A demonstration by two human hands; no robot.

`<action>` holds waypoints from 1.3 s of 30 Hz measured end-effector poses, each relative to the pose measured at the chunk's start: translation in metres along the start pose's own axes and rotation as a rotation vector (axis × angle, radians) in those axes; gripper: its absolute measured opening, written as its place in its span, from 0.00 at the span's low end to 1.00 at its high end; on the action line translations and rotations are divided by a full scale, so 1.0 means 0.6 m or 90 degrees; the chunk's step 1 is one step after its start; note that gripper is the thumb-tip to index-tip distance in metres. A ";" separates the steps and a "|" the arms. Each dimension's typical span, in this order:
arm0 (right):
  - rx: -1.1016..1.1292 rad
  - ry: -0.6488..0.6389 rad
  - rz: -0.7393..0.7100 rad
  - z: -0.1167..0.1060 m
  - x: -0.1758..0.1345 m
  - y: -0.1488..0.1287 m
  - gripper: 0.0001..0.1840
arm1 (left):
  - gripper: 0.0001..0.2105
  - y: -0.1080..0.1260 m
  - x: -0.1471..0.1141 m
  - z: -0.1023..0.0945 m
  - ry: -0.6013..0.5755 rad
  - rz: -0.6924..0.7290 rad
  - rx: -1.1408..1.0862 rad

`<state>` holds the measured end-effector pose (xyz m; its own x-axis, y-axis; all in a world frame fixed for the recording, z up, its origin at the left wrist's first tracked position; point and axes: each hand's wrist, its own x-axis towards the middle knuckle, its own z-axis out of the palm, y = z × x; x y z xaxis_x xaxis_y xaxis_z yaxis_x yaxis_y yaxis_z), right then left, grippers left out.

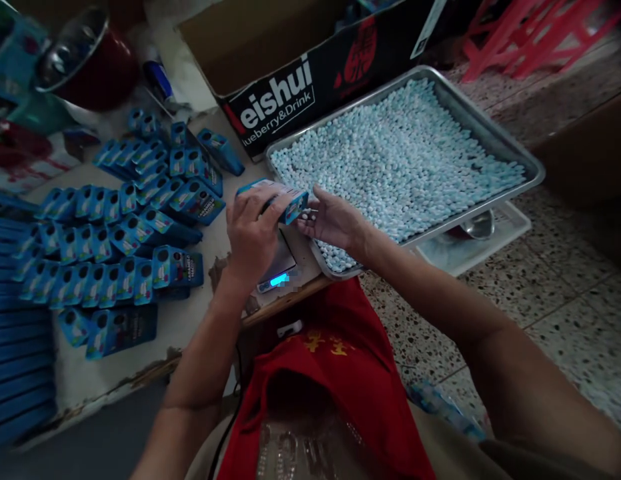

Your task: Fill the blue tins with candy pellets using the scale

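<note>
Box point(295, 207) lies tilted in the left hand point(251, 223), fingers closed around it. Just right of that grip, the half-open right hand point(335, 221) cups a few candies point(312, 215), the tray point(533, 175) beyond it.

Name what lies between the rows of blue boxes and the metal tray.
In the head view: a scale with a lit display, the left hand holding a blue box, and part of the right hand.

On my feed, the tray point(533, 175) looks like smooth metal. I see a cloth apron point(340, 373) and a printed cardboard carton point(320, 93).
</note>
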<state>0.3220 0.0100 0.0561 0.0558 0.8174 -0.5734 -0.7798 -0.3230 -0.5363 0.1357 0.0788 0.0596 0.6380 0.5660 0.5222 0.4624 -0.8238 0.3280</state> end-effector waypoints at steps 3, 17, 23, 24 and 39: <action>0.018 0.004 0.001 -0.014 0.006 0.000 0.20 | 0.14 -0.007 -0.012 0.004 -0.001 -0.052 -0.048; -0.777 0.159 -0.653 -0.089 0.001 -0.047 0.09 | 0.25 -0.017 -0.165 -0.004 0.102 -0.445 -0.506; -0.865 0.148 -0.683 -0.083 0.064 -0.016 0.08 | 0.25 -0.009 -0.198 -0.004 0.089 -0.416 -0.490; -0.901 0.165 -0.699 -0.084 0.071 -0.013 0.07 | 0.25 -0.008 -0.199 -0.003 0.087 -0.408 -0.491; -1.168 0.201 -0.664 -0.128 0.093 -0.031 0.14 | 0.16 0.011 -0.223 -0.052 0.213 -0.446 -0.440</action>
<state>0.3877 0.0249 -0.0131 0.1835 0.9349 0.3037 0.9248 -0.0594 -0.3757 0.0340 -0.0034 0.0164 0.1101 0.9740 0.1979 0.1425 -0.2125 0.9667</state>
